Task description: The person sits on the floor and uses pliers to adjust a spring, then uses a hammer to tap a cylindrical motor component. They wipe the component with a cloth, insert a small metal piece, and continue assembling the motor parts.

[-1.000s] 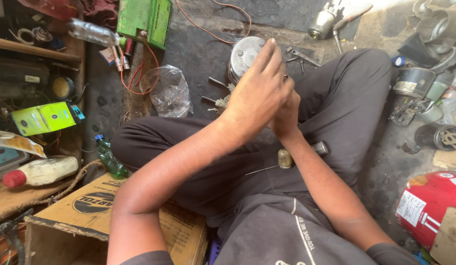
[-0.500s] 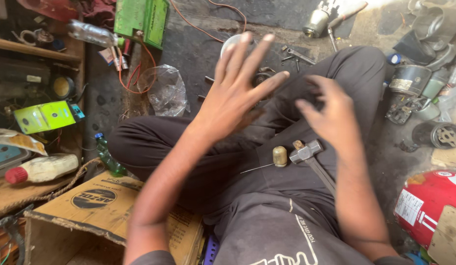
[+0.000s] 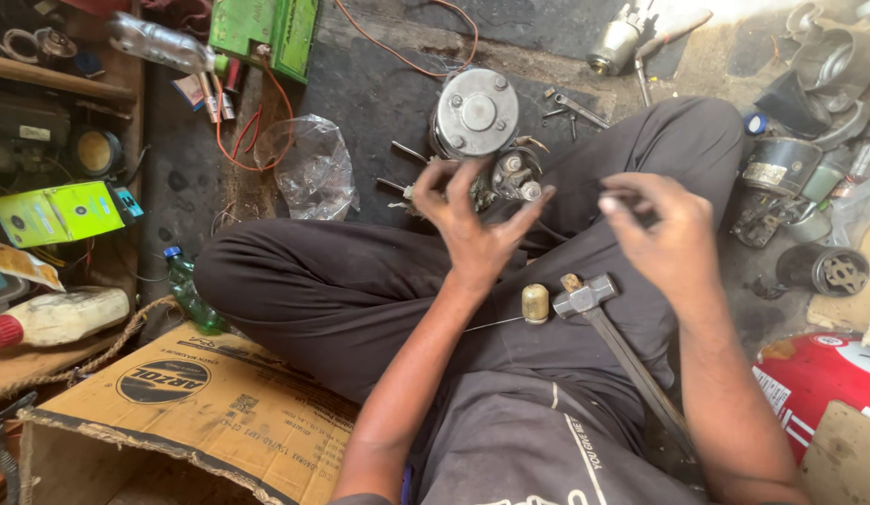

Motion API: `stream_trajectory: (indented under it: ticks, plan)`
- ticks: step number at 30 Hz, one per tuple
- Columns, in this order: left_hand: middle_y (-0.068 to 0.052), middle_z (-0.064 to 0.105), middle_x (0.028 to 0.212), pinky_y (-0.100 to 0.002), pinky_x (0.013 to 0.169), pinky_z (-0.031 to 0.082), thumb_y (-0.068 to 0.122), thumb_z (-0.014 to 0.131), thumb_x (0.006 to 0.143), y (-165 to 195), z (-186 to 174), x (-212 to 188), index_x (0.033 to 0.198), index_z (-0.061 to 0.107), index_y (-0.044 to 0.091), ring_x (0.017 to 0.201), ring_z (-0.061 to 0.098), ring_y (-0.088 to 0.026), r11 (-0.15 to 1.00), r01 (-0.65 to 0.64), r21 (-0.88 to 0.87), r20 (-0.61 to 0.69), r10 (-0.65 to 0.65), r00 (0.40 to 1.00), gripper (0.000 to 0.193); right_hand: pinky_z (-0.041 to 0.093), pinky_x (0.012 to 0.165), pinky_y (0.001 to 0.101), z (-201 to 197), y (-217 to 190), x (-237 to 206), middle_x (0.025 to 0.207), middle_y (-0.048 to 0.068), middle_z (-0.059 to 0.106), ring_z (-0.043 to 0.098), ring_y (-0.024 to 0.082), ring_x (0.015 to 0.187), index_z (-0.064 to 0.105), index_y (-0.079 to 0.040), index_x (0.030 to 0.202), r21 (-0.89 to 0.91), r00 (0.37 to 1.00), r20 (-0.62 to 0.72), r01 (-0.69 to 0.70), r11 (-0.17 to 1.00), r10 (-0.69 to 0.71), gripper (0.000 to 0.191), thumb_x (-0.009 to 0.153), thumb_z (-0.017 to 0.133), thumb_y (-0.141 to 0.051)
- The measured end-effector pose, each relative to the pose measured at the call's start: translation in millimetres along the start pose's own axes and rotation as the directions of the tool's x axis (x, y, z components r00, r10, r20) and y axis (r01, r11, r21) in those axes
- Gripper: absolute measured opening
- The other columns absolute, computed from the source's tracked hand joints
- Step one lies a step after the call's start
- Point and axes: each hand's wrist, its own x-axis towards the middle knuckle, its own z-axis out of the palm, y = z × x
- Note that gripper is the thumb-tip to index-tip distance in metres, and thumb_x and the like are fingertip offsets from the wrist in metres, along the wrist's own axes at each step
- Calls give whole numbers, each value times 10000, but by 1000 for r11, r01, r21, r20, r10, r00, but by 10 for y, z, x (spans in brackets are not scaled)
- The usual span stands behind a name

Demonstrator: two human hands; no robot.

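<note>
I sit cross-legged in dark trousers. My left hand point(image 3: 474, 227) is raised over my knees, fingers spread, holding nothing, just in front of a round grey metal motor point(image 3: 477, 112) that stands on the dark floor. My right hand point(image 3: 661, 236) hovers to the right with thumb pressed against curled fingers; I make out nothing in it. On my lap below both hands lie a small hammer point(image 3: 585, 295), its handle running toward my right knee, and a short brass cylinder point(image 3: 535, 303) on a thin wire.
A crumpled clear plastic bag point(image 3: 313, 170) and a green circuit board point(image 3: 267, 30) with red wires lie at the back left. A cardboard box point(image 3: 201, 402), a green bottle point(image 3: 187, 295) and a white bottle point(image 3: 53, 318) crowd my left. Metal housings point(image 3: 821, 269) and a red canister point(image 3: 819, 379) are on the right.
My hands, pressed together a second ago, have parted. The left now hangs open near the motor, and the right has swung out to the right and curled its fingers.
</note>
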Motion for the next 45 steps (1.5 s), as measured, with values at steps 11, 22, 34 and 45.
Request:
stream_trajectory:
  ticks: [11, 22, 34, 45]
  plan:
    - [-135, 465, 1323, -445, 1048, 478, 174, 946, 704, -252, 92, -47, 1353, 542, 113, 1252, 522, -320, 986, -63, -154, 46, 71, 996, 767, 578, 895, 253, 244, -511, 402, 1130, 104, 726, 716, 140, 993, 662, 34, 1225, 304, 992, 2, 118, 945, -125, 149, 1083, 675, -6]
    - [-121, 501, 1335, -447, 1071, 483, 208, 950, 714, -317, 87, -78, 1402, 509, 139, 1251, 541, -313, 983, -70, -171, 62, 82, 995, 820, 561, 903, 239, 399, -391, 289, 1123, 79, 688, 670, 85, 1015, 603, 22, 1271, 584, 997, 19, -70, 809, 72, 202, 1084, 632, -47]
    - [-131, 502, 1259, -417, 995, 506, 192, 926, 738, -244, 21, -53, 1392, 534, 130, 1164, 569, -291, 978, -22, -209, 50, 33, 998, 765, 554, 869, 232, 563, -486, -62, 1079, 71, 678, 665, 104, 971, 634, 44, 1237, 349, 994, -81, 103, 932, -80, 205, 1055, 725, 19]
    - [-118, 500, 1203, -393, 924, 532, 133, 892, 750, -226, 35, -68, 1361, 567, 118, 1099, 591, -268, 978, -16, -207, 37, 24, 999, 692, 554, 695, 258, 548, -866, 87, 1067, 103, 666, 651, 137, 789, 689, 2, 1080, -116, 941, -185, 267, 957, -285, 251, 904, 868, 14]
